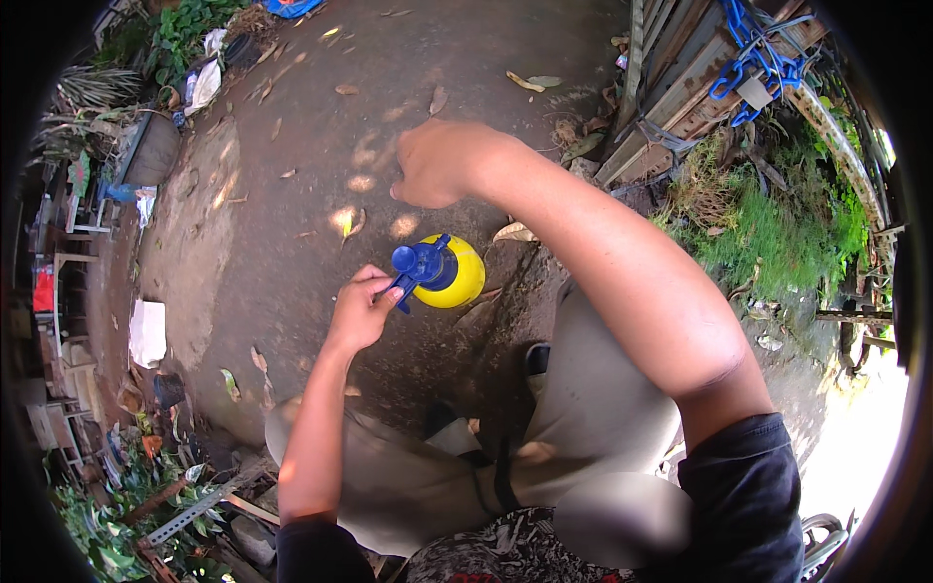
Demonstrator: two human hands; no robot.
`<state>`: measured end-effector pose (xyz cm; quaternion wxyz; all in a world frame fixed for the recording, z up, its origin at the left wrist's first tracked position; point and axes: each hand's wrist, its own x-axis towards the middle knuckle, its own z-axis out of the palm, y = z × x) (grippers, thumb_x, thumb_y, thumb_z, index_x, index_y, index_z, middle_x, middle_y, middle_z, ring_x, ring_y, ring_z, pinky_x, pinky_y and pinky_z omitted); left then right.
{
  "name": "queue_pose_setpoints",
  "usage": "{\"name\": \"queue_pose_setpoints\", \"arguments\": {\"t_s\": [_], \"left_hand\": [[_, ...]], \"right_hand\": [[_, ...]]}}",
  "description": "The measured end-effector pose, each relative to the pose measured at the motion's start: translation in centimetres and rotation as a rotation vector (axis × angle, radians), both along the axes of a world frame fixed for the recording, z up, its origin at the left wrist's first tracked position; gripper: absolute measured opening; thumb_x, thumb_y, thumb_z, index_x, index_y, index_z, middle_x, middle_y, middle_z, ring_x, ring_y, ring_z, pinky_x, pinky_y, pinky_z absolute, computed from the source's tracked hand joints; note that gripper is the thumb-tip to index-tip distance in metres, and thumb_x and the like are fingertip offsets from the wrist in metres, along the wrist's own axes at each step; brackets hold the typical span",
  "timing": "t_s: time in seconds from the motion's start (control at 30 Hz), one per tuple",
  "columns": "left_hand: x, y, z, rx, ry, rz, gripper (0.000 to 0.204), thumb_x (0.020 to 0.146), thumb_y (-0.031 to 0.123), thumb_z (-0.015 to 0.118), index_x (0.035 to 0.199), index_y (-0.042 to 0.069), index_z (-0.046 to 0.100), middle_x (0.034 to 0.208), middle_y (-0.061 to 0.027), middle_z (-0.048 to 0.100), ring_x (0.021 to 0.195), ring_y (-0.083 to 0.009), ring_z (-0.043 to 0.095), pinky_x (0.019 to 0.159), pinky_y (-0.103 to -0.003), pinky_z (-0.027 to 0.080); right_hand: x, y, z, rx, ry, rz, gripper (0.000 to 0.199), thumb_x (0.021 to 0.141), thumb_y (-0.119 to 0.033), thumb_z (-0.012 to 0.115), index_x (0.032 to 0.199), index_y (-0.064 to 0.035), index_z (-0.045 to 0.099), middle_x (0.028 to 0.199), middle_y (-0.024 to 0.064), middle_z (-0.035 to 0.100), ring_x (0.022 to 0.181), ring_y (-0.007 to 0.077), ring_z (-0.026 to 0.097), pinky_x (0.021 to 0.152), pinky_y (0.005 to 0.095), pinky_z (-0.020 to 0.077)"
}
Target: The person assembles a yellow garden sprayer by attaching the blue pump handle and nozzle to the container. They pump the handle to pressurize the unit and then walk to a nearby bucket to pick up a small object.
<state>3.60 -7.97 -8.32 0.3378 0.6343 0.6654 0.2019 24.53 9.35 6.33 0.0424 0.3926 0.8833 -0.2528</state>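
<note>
A yellow pump sprayer (pixel 465 277) with a blue top stands on the ground in front of me, seen from above. Its blue handle is in the grip of my left hand (pixel 362 311), fingers and thumb closed around it. Beyond the sprayer, my right hand (pixel 432 165) reaches out at the end of a bent arm, apart from the sprayer. That hand is turned knuckles up with the fingers curled under. Anything it might hold is hidden beneath it.
Dry leaves (pixel 525 82) lie scattered over the dark ground. At the right are a rusty metal gate (pixel 671 107), a blue chain with a padlock (pixel 754 92) and green plants (pixel 768 233). A white block (pixel 148 333), frames and clutter line the left. My feet are close below the sprayer.
</note>
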Motion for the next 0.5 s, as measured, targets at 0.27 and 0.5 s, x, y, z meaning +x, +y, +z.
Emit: {"name": "queue_pose_setpoints", "arguments": {"t_s": [0.27, 0.5], "left_hand": [[0.2, 0.3, -0.1, 0.022, -0.031, -0.019, 0.013, 0.093, 0.01, 0.072, 0.103, 0.002, 0.075, 0.093, -0.0083, 0.061, 0.084, -0.0202, 0.058, 0.076, -0.033, 0.048], [-0.2, 0.3, -0.4, 0.018, -0.034, -0.024, 0.015, 0.093, 0.01, 0.073, 0.104, 0.0, 0.074, 0.095, -0.0075, 0.061, 0.086, -0.0192, 0.058, 0.077, -0.032, 0.047]], "right_hand": [[-2.8, -1.9, -3.7, -0.172, -0.027, 0.371, 0.04, 0.096, -0.039, 0.061, 0.11, -0.0035, 0.074, 0.109, 0.0206, 0.073, 0.106, 0.0375, 0.069, 0.091, 0.0461, 0.0528], [-5.1, -1.5, -6.2, -0.309, -0.043, 0.405, 0.041, 0.095, -0.038, 0.06, 0.104, -0.0007, 0.075, 0.099, 0.0191, 0.074, 0.089, 0.032, 0.071, 0.079, 0.0431, 0.0546]]}}
